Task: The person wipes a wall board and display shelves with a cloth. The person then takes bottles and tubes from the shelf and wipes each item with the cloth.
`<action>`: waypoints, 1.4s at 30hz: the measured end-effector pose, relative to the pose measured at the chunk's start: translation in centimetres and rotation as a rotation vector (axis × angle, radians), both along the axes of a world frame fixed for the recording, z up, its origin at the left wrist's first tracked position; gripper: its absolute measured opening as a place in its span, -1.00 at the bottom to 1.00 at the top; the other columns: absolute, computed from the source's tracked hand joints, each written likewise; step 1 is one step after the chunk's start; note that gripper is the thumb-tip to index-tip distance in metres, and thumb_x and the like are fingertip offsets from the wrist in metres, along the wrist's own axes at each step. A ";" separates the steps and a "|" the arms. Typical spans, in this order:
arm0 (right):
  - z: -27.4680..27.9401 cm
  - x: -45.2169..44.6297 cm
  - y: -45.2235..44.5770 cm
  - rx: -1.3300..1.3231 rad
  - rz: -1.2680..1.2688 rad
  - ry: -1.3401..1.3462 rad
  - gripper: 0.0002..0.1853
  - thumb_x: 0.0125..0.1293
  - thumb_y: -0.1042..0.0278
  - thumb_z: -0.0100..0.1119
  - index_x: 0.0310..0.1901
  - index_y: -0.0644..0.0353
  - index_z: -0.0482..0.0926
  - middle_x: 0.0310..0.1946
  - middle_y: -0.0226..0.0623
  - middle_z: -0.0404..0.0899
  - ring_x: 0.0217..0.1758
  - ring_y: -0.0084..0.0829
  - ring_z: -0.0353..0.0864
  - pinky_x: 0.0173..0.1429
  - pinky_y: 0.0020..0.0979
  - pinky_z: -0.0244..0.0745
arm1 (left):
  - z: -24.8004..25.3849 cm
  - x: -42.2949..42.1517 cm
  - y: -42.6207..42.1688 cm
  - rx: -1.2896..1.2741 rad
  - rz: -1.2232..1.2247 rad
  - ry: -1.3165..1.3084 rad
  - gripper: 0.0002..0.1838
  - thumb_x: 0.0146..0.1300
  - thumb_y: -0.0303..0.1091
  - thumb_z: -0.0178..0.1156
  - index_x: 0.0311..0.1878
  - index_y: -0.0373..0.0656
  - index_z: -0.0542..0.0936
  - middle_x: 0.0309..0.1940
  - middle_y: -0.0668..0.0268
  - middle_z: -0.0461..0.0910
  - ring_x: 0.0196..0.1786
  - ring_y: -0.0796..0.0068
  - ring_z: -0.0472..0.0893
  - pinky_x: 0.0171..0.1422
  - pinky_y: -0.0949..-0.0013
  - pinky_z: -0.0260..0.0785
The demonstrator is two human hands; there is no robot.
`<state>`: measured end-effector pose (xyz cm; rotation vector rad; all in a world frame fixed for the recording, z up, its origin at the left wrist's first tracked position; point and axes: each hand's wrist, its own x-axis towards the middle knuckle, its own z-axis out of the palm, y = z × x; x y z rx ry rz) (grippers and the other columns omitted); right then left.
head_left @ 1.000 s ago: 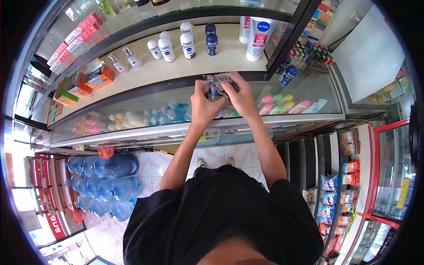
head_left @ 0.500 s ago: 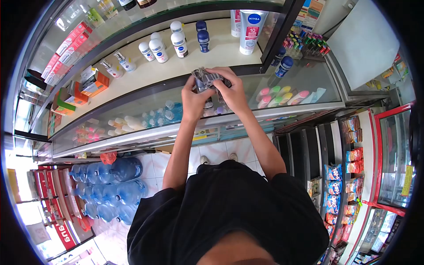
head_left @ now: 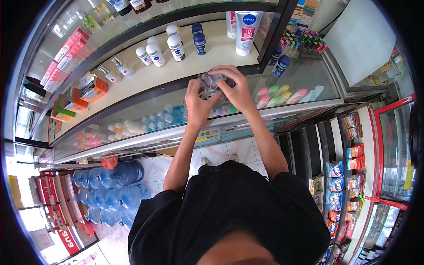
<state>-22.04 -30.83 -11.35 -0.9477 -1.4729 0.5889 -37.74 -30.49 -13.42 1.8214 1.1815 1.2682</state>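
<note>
Above the glass counter, both my hands are together around a crumpled grey cloth (head_left: 211, 81). My left hand (head_left: 197, 102) curls round its left side, thumb pointing toward the other hand. My right hand (head_left: 235, 89) grips it from the right, fingers bent over the top. Something dark and rounded shows beside the cloth under the right fingers; its kind is mostly hidden. Behind the hands, a dark blue roll-on deodorant (head_left: 199, 43) and white roll-on deodorants (head_left: 176, 48) stand on the shelf.
White Nivea tubes (head_left: 247, 33) stand at the shelf's right end. Dark blue bottles (head_left: 281, 66) are on the counter glass. Small boxes (head_left: 93, 88) and pump bottles (head_left: 122, 67) stand left. Blue water jugs (head_left: 126, 172) lie on the floor; snack bags (head_left: 335, 185) hang right.
My left hand has shifted slightly right and down, its fingers opened a little from the cloth's top. The cloth has turned and bunched differently. The view has tilted slightly.
</note>
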 end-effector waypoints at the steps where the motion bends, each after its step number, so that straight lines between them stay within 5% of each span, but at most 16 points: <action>1: -0.6 0.0 0.3 -0.095 0.004 0.118 -0.74 0.28 0.47 0.23 -0.03 0.22 0.75 -0.04 -0.24 0.67 -0.04 -0.41 0.64 0.12 -0.34 0.55 | 0.1 0.3 -0.2 -0.024 -0.022 -0.091 -0.52 0.07 -0.49 0.53 0.09 -0.32 0.62 -0.08 0.18 0.59 -0.09 0.34 0.60 0.05 0.31 0.48; 7: -1.4 0.3 -0.6 -0.520 0.143 0.609 -0.70 0.41 0.41 0.20 0.13 0.27 0.67 0.00 -0.21 0.65 0.00 -0.40 0.64 0.11 -0.40 0.52 | 0.0 1.2 -0.4 -0.381 -0.196 -0.592 -0.53 0.30 -0.36 0.45 0.19 -0.38 0.57 -0.02 0.24 0.67 0.05 0.56 0.57 0.13 0.39 0.44; 11: -1.7 -0.7 -1.3 0.000 -0.125 0.124 -0.64 0.39 0.46 0.19 0.19 0.23 0.66 0.15 -0.15 0.58 0.23 -0.32 0.56 0.32 -0.36 0.43 | -0.4 2.1 -0.3 -0.314 -0.148 -0.590 -0.59 0.51 -0.28 0.22 0.25 -0.38 0.55 -0.02 0.27 0.66 0.04 0.58 0.56 0.17 0.44 0.40; 13: -1.3 -1.4 -1.8 0.014 -0.161 0.164 -0.63 0.37 0.51 0.19 0.19 0.24 0.66 0.14 -0.15 0.58 0.22 -0.30 0.57 0.32 -0.34 0.43 | -0.2 2.9 -0.8 -0.266 -0.105 -0.544 -0.63 0.60 -0.28 0.08 0.28 -0.36 0.53 -0.02 0.28 0.64 0.01 0.59 0.55 0.16 0.46 0.40; 20: -0.8 -3.3 -3.5 0.048 -0.256 0.065 -0.58 0.28 0.64 0.24 0.19 0.27 0.65 0.00 -0.14 0.64 0.06 -0.26 0.66 0.21 -0.34 0.50 | 0.7 3.2 0.3 -0.443 -0.219 -1.000 -0.66 0.61 -0.21 0.08 0.20 -0.30 0.54 -0.06 0.29 0.64 -0.07 0.52 0.61 0.05 0.39 0.48; 23: -1.8 -3.9 -4.7 0.054 -0.228 -0.006 -0.61 0.30 0.64 0.23 0.17 0.30 0.64 -0.05 -0.18 0.65 0.03 -0.34 0.65 0.21 -0.39 0.49 | 0.7 2.0 1.0 -0.462 -0.196 -0.971 -0.63 0.60 -0.11 0.07 0.12 -0.26 0.57 -0.12 0.31 0.65 -0.14 0.54 0.62 -0.01 0.41 0.49; 26: -1.7 -4.3 -4.0 0.026 -0.250 0.140 -0.64 0.28 0.65 0.24 0.13 0.32 0.63 -0.06 -0.13 0.66 0.00 -0.23 0.68 0.14 -0.31 0.53 | 1.1 2.0 0.5 -0.472 -0.189 -0.962 -0.62 0.62 -0.06 0.04 0.09 -0.23 0.57 -0.16 0.34 0.64 -0.14 0.57 0.61 -0.03 0.42 0.50; 31: -1.6 -4.9 -3.0 -0.243 -0.137 0.296 -0.76 0.57 0.39 0.07 0.15 0.30 0.51 -0.22 -0.47 0.58 -0.18 -0.69 0.50 -0.05 -0.55 0.47 | 0.4 1.9 1.0 -0.274 -0.082 -0.892 -0.59 0.64 -0.02 -0.01 0.12 -0.20 0.55 -0.15 0.35 0.64 -0.19 0.60 0.58 -0.10 0.43 0.48; 33: -3.2 -5.4 -3.0 -0.366 0.000 0.471 -0.77 0.55 0.37 0.08 0.11 0.30 0.53 -0.25 -0.41 0.59 -0.21 -0.66 0.49 -0.09 -0.52 0.45 | 0.9 1.8 1.7 -0.143 0.063 -0.833 -0.54 0.65 0.02 -0.07 0.17 -0.22 0.54 -0.08 0.30 0.65 -0.22 0.59 0.55 -0.15 0.45 0.45; 37: -2.9 -5.7 -3.8 -0.643 0.187 0.873 -0.73 0.57 0.29 0.07 0.11 0.30 0.54 -0.21 -0.36 0.63 -0.20 -0.64 0.55 -0.10 -0.52 0.49 | 2.2 0.9 1.9 0.165 0.035 -0.567 -0.47 0.69 -0.07 -0.17 0.48 -0.26 0.30 0.16 0.09 0.59 0.18 0.41 0.52 0.35 0.33 0.29; 39: -3.0 -5.3 -3.8 -0.683 0.315 0.993 -0.72 0.59 0.30 0.04 0.11 0.33 0.54 -0.17 -0.35 0.65 -0.14 -0.62 0.62 -0.05 -0.51 0.54 | 2.3 0.9 1.5 0.230 0.041 -0.474 -0.48 0.69 -0.11 -0.18 0.50 -0.26 0.26 0.18 0.07 0.57 0.20 0.38 0.52 0.38 0.31 0.27; 42: -3.9 -4.9 -3.5 -0.672 0.291 0.830 -0.73 0.59 0.32 0.02 0.12 0.33 0.53 -0.15 -0.34 0.65 -0.13 -0.62 0.62 -0.02 -0.52 0.55 | 2.0 0.6 1.1 0.213 0.041 -0.436 -0.49 0.69 -0.17 -0.20 0.56 -0.19 0.15 0.20 0.07 0.52 0.18 0.36 0.53 0.30 0.30 0.35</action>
